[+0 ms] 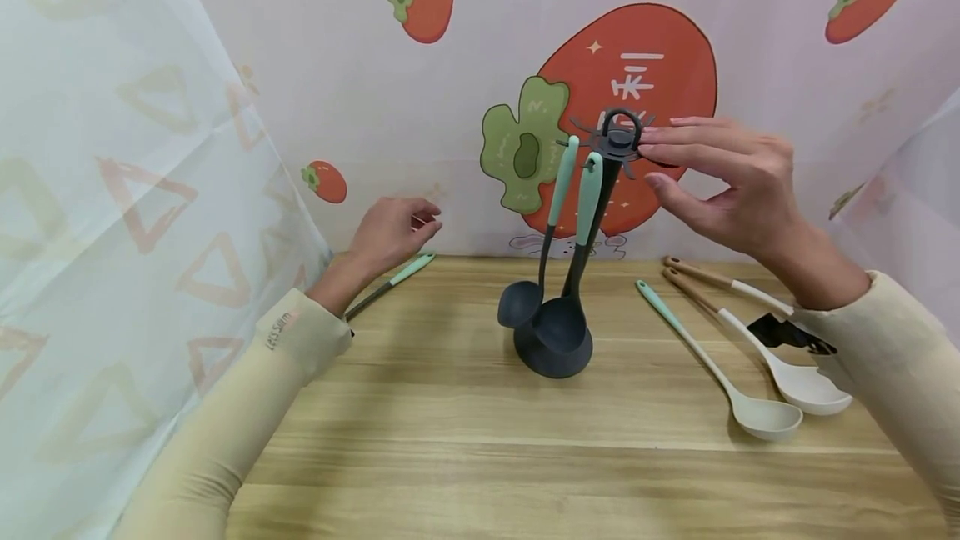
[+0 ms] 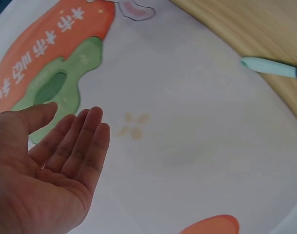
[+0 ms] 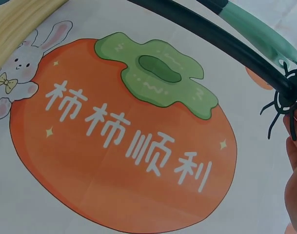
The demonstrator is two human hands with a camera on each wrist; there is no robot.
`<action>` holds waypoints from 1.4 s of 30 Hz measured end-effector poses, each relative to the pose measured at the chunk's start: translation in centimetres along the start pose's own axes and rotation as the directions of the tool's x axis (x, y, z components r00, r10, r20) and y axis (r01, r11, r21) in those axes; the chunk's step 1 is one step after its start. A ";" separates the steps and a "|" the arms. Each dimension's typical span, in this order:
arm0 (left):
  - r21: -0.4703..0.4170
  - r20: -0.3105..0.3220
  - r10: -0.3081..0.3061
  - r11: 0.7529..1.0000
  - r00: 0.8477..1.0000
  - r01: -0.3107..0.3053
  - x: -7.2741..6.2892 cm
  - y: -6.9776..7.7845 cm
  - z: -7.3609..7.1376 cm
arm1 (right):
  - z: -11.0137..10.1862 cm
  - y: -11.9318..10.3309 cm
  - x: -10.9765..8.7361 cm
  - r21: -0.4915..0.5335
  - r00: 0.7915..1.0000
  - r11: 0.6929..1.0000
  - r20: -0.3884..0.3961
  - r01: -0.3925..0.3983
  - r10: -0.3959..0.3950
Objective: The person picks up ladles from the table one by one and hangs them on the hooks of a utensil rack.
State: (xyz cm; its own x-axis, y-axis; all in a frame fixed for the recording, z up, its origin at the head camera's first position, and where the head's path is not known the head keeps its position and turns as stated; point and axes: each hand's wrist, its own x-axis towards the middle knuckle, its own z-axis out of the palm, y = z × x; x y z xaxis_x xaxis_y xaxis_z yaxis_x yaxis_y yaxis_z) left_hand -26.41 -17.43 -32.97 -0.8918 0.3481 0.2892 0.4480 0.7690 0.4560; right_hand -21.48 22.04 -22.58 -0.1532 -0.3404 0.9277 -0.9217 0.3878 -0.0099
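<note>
A dark utensil stand with a hooked top ring rises from the table. Two ladles with mint handles hang from it, a left one and a right one. My right hand is at the ring's right side, its extended fingertips at the hooks; the right wrist view shows the hooked ring against those fingers, partly cut off by the frame. My left hand hovers with loosely bent fingers above a mint-handled utensil, whose lower end is hidden by the sleeve. In the left wrist view the left palm holds nothing.
At the right of the wooden table lie a cream ladle with a mint handle, a white ladle with a wooden handle, another wooden-handled utensil and a black piece, partly under the right sleeve. A printed curtain stands behind.
</note>
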 end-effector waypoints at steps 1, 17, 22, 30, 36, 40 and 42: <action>0.008 0.006 -0.008 1.000 1.000 0.008 0.0 -0.4 0.0 | 0.0 0.1 -0.1 -0.007 1.000 1.000 0.008 0.009 -0.009; 0.174 0.128 -0.179 0.972 0.976 0.156 -0.5 -6.9 1.6 | -0.2 -0.5 -0.2 -0.021 0.998 0.998 0.005 0.067 -0.066; 0.205 0.155 -0.235 0.958 0.960 0.202 -0.8 -8.6 2.0 | -0.2 -0.6 -0.3 -0.031 0.997 0.997 0.017 0.078 -0.077; 0.231 0.226 -0.284 0.945 0.932 0.232 -1.4 -10.6 2.8 | -0.2 -0.8 -0.5 -0.053 0.999 0.997 0.013 0.052 -0.051; 0.258 0.252 -0.333 0.928 0.909 0.268 -1.7 -11.2 3.2 | -0.1 -0.9 -0.6 -0.037 1.000 0.999 0.007 0.008 -0.008; 0.282 0.259 -0.372 0.912 0.891 0.299 -1.8 -11.6 3.4 | -0.2 -0.9 -0.6 -0.051 1.000 0.999 0.021 -0.018 0.019; 0.284 0.264 -0.378 0.910 0.888 0.303 -1.9 -11.8 3.6 | -0.2 -0.9 -0.5 -0.061 0.999 0.998 0.027 -0.029 0.031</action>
State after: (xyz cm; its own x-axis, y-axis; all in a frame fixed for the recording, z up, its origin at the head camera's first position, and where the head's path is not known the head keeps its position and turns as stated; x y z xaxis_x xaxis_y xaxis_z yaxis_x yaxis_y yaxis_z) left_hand -30.27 -25.24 -41.90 -0.9775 0.1598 -0.1375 0.1194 0.9573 0.2635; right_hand -20.45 22.07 -22.98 -0.1910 -0.3510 0.9167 -0.8932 0.4494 -0.0140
